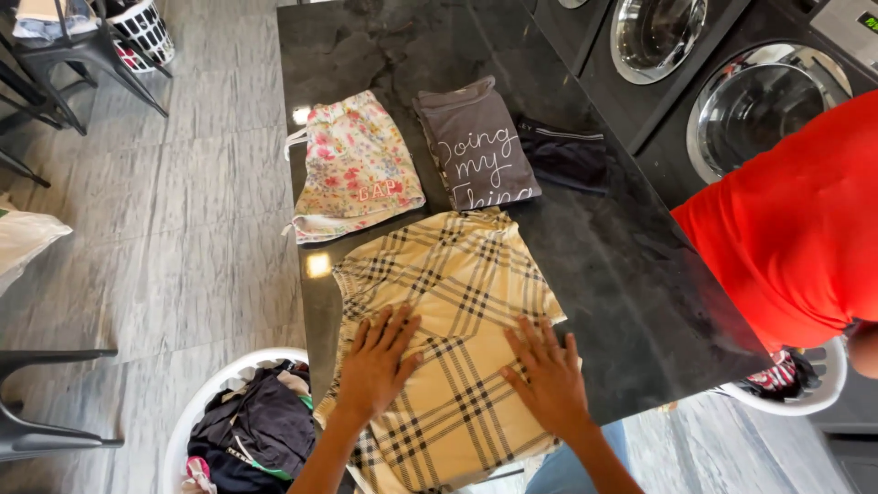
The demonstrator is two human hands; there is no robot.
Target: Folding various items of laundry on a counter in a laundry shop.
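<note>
With the left hand and right hand flat, fingers spread apart on the yellow plaid garment, smoothing best runs outward from the fingertips toward the far hem.

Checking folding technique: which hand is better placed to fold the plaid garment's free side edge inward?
Probably the right hand: it lies flat near the yellow plaid garment's right edge on the dark counter. The left hand presses nearer the middle.
</note>
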